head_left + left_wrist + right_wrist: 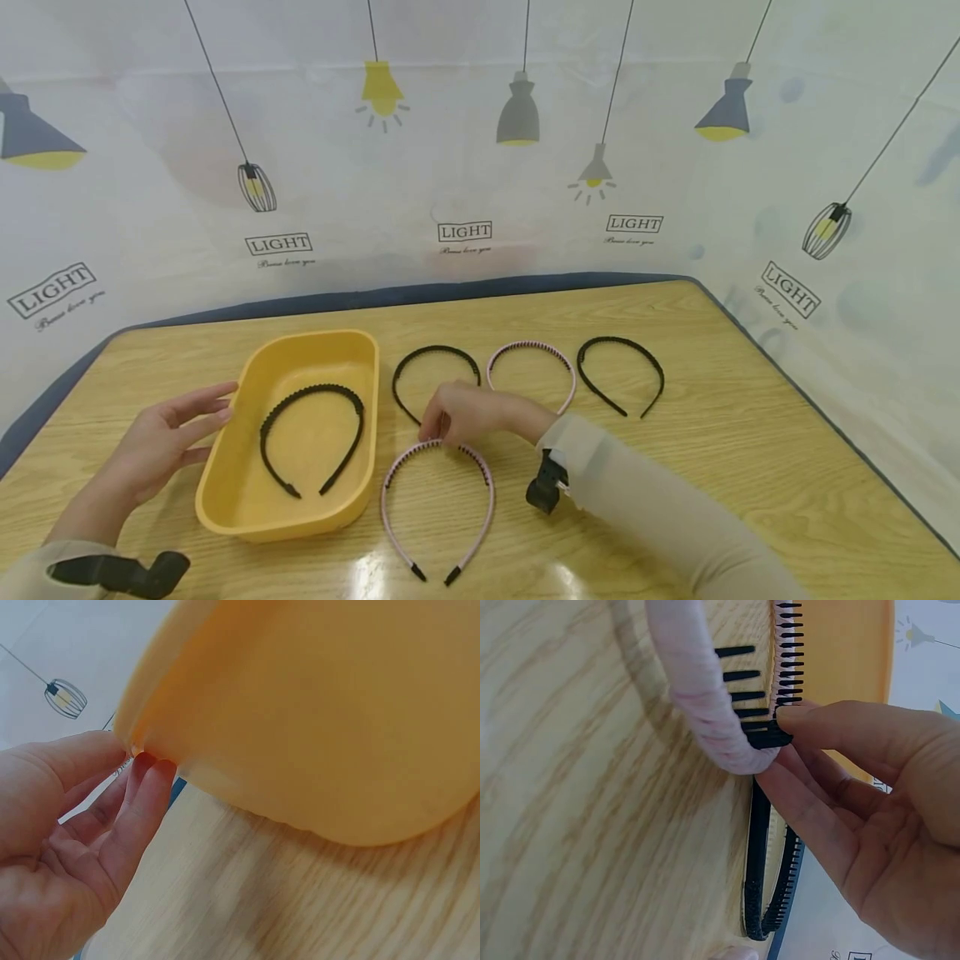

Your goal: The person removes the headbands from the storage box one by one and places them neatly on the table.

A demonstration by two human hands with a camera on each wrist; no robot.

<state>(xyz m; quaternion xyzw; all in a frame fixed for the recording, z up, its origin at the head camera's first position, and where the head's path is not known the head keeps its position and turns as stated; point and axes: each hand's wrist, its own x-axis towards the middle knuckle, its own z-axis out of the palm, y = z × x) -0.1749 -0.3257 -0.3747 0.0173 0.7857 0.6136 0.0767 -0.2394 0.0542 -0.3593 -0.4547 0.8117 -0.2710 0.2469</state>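
My right hand (468,412) pinches the top of a pink headband (491,500) with black comb teeth, just right of the tray. In the right wrist view, its thumb and fingertips grip the pink fabric-wrapped headband (697,697) at the toothed part. My left hand (161,437) touches the left side of a yellow tray (367,454), its fingers fairly straight. The left wrist view has those fingertips at the outer wall of the tray (322,735), under the rim. Inside the tray lies a black headband (311,390).
Behind my right hand a black headband (435,348), partly hidden, lies on the wooden table (675,483). A second pink headband (531,343) and another black one (619,340) continue that row to the right. A white lamp-printed curtain (450,183) surrounds the table's far edges.
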